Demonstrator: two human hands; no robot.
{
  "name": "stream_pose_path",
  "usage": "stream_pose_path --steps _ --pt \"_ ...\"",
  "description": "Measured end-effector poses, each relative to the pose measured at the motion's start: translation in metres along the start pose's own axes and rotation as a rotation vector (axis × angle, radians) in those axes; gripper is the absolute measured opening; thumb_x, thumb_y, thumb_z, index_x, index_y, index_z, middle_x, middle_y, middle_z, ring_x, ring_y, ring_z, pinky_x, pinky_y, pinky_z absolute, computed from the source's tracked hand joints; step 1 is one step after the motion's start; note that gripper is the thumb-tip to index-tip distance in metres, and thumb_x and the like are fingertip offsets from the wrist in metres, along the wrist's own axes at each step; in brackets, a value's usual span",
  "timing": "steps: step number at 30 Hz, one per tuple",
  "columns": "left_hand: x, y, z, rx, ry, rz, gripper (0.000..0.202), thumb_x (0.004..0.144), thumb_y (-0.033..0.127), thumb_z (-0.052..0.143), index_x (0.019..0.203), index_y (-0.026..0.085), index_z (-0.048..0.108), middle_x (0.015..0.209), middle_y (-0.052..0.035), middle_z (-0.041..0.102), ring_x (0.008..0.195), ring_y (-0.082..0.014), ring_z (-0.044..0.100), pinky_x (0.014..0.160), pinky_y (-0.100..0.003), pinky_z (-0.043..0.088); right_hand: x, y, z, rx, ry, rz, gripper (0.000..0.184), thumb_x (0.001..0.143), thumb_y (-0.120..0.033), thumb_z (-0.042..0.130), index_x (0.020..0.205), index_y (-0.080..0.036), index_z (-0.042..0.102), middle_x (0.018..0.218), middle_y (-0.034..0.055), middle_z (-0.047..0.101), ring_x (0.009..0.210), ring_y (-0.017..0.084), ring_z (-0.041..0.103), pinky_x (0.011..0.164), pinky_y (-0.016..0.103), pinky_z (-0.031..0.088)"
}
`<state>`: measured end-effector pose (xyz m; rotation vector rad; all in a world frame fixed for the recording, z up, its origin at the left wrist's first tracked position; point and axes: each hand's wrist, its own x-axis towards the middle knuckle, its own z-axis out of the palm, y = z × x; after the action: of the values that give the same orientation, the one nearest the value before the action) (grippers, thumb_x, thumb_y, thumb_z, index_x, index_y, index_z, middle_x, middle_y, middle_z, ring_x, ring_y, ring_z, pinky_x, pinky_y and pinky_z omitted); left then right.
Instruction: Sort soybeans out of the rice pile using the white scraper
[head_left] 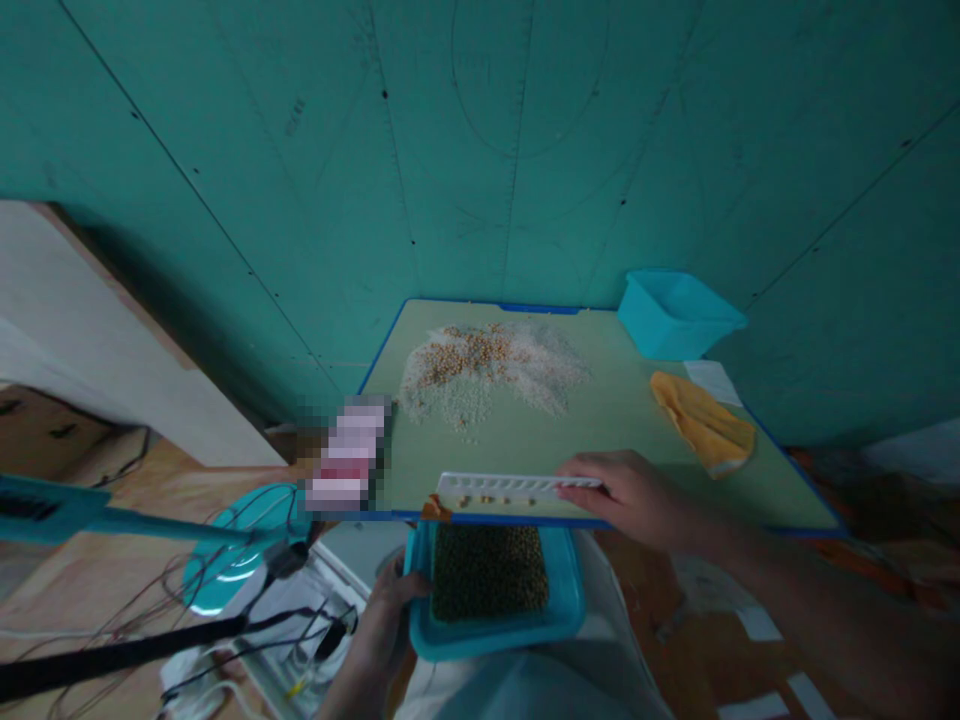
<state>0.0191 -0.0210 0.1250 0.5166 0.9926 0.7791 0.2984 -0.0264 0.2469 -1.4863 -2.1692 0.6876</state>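
Note:
My right hand (626, 490) is closed on the right end of a white slotted plastic strip (495, 484), which lies along the table's front edge. Several pale yellow beans (487, 500) sit just in front of the strip. Below that edge, my left hand (391, 600) grips the left rim of a turquoise plastic tray (499, 642) resting over my lap. Dark green beans (480, 575) fill the tray, with yellowish ones along its right side. Farther back on the table, yellow-brown beans (469, 352) lie in a spread of white grains (551, 370).
The small table (570, 440) has a blue rim and stands against a green wall (510, 180). On its right are a turquoise bin (675, 330), an orange cloth (701, 420) and a white paper (712, 382). A blurred pink item (349, 455) lies at left. Cables (165, 580) cross the floor.

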Motion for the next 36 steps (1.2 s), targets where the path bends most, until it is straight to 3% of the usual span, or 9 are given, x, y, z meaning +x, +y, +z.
stream_pose_path --steps 7,22,26,31,36 --pt "-0.002 0.001 0.008 -0.058 -0.041 -0.003 0.032 0.048 0.006 0.057 0.076 0.016 0.069 0.054 0.0007 0.069 0.056 -0.0211 0.065 0.054 -0.030 0.050 -0.014 -0.011 0.004 -0.019 -0.018 -0.066 0.023 0.089 -0.031 0.044 0.090 -0.017 0.063 0.077 0.0036 0.066 0.069 0.012 0.060 0.063 0.020 0.040" --pt "-0.001 0.005 0.004 0.004 0.041 -0.012 0.032 0.046 0.007 0.057 0.075 0.014 0.069 0.055 -0.0023 0.071 0.047 -0.0230 0.064 0.049 -0.034 0.051 -0.018 -0.014 -0.009 -0.080 -0.061 -0.085 0.026 0.090 -0.033 0.041 0.085 -0.018 0.062 0.073 0.0040 0.065 0.065 0.014 0.058 0.060 0.022 0.039" --pt "-0.001 0.004 0.002 -0.009 0.034 0.025 0.030 0.047 0.006 0.056 0.073 0.016 0.069 0.053 -0.0005 0.070 0.052 -0.0221 0.065 0.051 -0.031 0.050 -0.004 -0.005 -0.016 -0.069 0.005 0.006 0.024 0.089 -0.032 0.043 0.086 -0.019 0.063 0.073 0.0031 0.066 0.066 0.014 0.060 0.058 0.021 0.039" --pt "-0.003 0.003 0.001 -0.010 0.007 0.039 0.033 0.049 0.005 0.055 0.077 0.017 0.069 0.057 -0.0010 0.071 0.059 -0.0230 0.066 0.055 -0.031 0.051 0.033 0.012 -0.016 -0.104 0.155 0.160 0.026 0.087 -0.037 0.044 0.082 -0.018 0.061 0.066 0.0025 0.065 0.055 0.013 0.057 0.048 0.021 0.033" --pt "-0.008 0.002 -0.005 -0.005 0.041 0.055 0.036 0.049 0.006 0.056 0.081 0.017 0.069 0.063 -0.0019 0.073 0.063 -0.0242 0.067 0.058 -0.032 0.051 0.054 0.019 -0.010 -0.176 0.159 0.142 0.025 0.086 -0.036 0.044 0.083 -0.018 0.061 0.067 0.0029 0.065 0.054 0.012 0.054 0.048 0.020 0.030"
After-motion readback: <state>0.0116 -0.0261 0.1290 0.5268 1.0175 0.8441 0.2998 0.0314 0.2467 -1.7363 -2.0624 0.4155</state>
